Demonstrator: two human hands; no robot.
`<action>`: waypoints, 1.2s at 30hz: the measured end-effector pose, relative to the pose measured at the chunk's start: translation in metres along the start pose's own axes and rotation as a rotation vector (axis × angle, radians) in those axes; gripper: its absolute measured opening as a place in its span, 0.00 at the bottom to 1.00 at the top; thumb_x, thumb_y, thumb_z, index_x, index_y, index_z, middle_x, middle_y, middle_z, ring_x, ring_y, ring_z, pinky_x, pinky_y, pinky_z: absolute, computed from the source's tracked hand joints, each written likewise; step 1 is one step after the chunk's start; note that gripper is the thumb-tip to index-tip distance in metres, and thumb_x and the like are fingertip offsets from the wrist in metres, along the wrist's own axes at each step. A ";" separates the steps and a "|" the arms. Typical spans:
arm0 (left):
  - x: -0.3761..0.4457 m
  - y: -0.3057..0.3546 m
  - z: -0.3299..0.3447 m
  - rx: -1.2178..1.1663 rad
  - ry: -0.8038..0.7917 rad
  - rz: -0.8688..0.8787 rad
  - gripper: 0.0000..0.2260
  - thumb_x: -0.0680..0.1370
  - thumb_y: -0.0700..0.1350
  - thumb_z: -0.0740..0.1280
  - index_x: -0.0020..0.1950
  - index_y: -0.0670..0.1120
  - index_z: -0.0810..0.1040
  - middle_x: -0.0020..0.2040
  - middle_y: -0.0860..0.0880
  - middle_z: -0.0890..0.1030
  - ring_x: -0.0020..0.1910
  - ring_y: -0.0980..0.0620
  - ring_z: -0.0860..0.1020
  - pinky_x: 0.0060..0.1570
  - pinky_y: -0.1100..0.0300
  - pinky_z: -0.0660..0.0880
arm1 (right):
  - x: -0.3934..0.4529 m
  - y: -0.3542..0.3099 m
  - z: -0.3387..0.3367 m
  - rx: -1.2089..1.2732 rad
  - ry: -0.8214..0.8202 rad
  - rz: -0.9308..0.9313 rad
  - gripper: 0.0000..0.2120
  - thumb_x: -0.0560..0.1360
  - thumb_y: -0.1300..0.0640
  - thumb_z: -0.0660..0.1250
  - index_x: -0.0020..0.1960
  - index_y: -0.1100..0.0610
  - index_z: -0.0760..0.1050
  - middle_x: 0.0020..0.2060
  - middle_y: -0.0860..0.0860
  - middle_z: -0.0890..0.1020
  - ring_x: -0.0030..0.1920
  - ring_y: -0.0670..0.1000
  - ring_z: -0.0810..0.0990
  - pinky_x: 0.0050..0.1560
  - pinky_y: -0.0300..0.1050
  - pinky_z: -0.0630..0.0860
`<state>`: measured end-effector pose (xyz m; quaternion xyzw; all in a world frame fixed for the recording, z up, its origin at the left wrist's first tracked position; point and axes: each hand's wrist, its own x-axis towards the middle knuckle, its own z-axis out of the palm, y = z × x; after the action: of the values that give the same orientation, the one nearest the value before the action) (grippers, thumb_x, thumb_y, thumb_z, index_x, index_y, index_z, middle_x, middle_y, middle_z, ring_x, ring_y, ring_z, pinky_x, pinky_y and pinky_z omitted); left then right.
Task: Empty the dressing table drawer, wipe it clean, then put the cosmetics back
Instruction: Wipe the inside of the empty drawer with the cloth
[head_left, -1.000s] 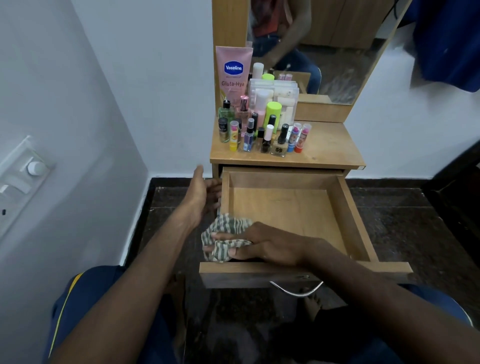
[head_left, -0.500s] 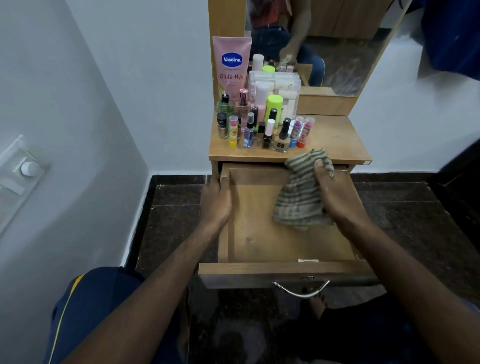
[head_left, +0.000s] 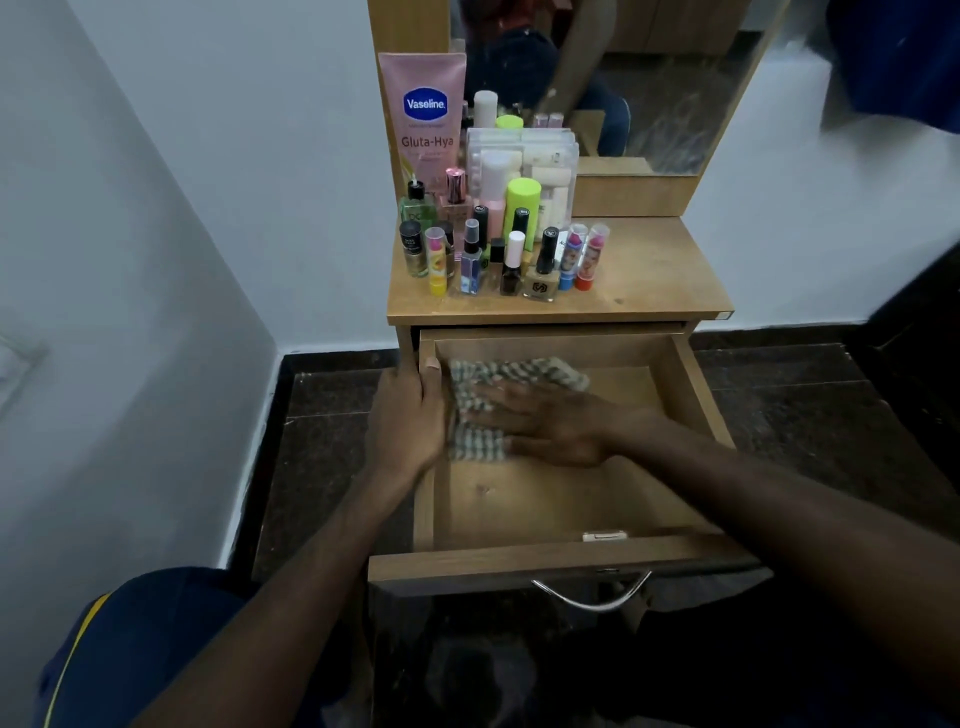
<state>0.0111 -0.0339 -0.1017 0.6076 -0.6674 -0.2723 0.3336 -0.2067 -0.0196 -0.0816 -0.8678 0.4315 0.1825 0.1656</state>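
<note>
A: Where's the cloth?
B: In the drawer's back-left corner, under the flat, open right hand.
A: And the left hand?
B: Grips the drawer's left wall beside it; unwiped floor lies right and frontward.

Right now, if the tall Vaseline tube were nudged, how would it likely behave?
The Vaseline tube stands upright, tall and narrow, so it probably tips easily. It seems to lean on the mirror frame behind, so it would likely fall forward onto the small bottles, toppling some.

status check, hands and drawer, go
Left hand grips drawer side wall. Right hand presses cloth flat inside. Cosmetics on tabletop.
</note>
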 end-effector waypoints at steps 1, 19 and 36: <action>0.000 -0.001 -0.001 0.010 -0.002 -0.005 0.21 0.89 0.55 0.50 0.67 0.43 0.76 0.53 0.42 0.82 0.52 0.41 0.80 0.49 0.46 0.77 | -0.007 0.009 0.001 -0.003 -0.011 0.032 0.28 0.88 0.41 0.46 0.84 0.37 0.37 0.82 0.41 0.32 0.82 0.47 0.33 0.74 0.50 0.30; -0.007 0.007 -0.002 0.004 0.003 -0.049 0.20 0.89 0.52 0.51 0.60 0.41 0.78 0.54 0.40 0.80 0.52 0.41 0.79 0.47 0.52 0.71 | -0.045 0.018 0.015 0.112 0.405 0.526 0.25 0.84 0.51 0.64 0.79 0.52 0.62 0.73 0.59 0.70 0.69 0.61 0.74 0.62 0.60 0.79; 0.010 0.011 0.004 0.147 -0.097 -0.088 0.23 0.86 0.49 0.57 0.78 0.38 0.64 0.67 0.38 0.74 0.67 0.39 0.72 0.65 0.43 0.72 | -0.055 -0.040 -0.003 0.437 -0.074 -0.141 0.15 0.86 0.42 0.59 0.49 0.51 0.75 0.43 0.49 0.81 0.43 0.48 0.78 0.50 0.48 0.74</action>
<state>0.0009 -0.0425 -0.0943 0.6453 -0.6734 -0.2662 0.2433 -0.2053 0.0400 -0.0488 -0.8320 0.3926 0.1045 0.3778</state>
